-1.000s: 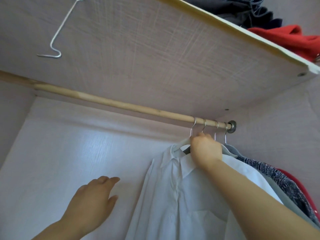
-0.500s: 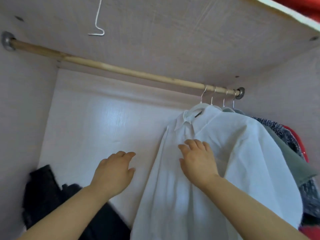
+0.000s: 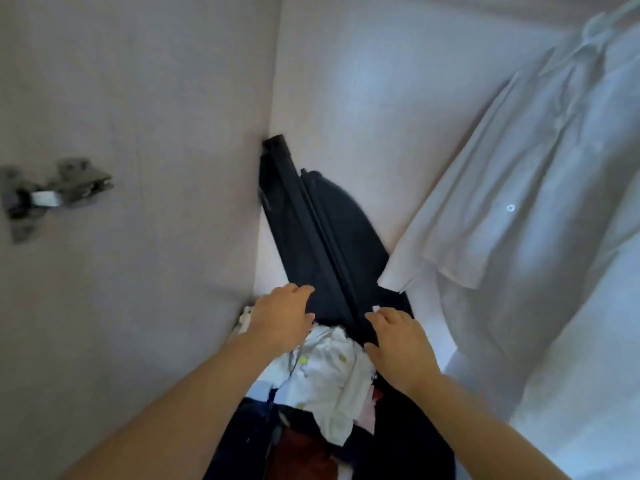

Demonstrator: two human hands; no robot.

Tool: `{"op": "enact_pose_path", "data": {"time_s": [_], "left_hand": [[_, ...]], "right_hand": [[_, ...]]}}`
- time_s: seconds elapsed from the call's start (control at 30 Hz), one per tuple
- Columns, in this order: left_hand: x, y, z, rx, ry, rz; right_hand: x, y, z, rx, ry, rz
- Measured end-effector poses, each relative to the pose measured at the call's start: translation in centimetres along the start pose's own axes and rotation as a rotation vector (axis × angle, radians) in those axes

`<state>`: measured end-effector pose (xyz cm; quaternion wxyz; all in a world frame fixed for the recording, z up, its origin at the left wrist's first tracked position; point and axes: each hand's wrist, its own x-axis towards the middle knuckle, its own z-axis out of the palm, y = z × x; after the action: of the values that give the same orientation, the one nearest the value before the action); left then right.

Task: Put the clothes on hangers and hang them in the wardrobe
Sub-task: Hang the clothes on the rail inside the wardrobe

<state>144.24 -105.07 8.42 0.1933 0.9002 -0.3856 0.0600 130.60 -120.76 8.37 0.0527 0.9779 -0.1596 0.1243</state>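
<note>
Clothes pile beneath relaxed left hand, right hand

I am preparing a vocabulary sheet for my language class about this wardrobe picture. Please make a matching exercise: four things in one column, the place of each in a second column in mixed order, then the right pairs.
Things
1. white shirt
2. metal hinge
3. crumpled white cloth
4. long black object

Places
A. on the left side wall
B. leaning in the back corner
C. hanging at the right
D. between the left hand and the right hand

Pairs: 1-C, 2-A, 3-D, 4-B
</note>
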Motion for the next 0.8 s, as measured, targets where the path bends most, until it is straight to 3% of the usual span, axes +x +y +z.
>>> {"op": "enact_pose_path", "data": {"time_s": [0.2, 0.47, 0.67, 0.8], "left_hand": [[-15.3, -6.1, 5.8, -0.017, -0.157, -0.398], [-39.9, -5.1, 9.1, -0.035, -0.205, -1.099], [-56.4, 0.2, 7.2, -0.053, -0.058, -1.608], [-65.4, 3.7, 5.3, -0.038, 0.088, -1.848]], "right_hand": [[-3.7, -7.7, 8.2, 0.042, -0.197, -0.321], [-12.9, -19.3, 12.9, 0.079, -0.398, -0.896], [-23.7, -30.3, 11.8, 0.102, -0.508, -1.463], [-32.1, -37.6, 9.3, 0.136, -0.508, -1.754]]}}
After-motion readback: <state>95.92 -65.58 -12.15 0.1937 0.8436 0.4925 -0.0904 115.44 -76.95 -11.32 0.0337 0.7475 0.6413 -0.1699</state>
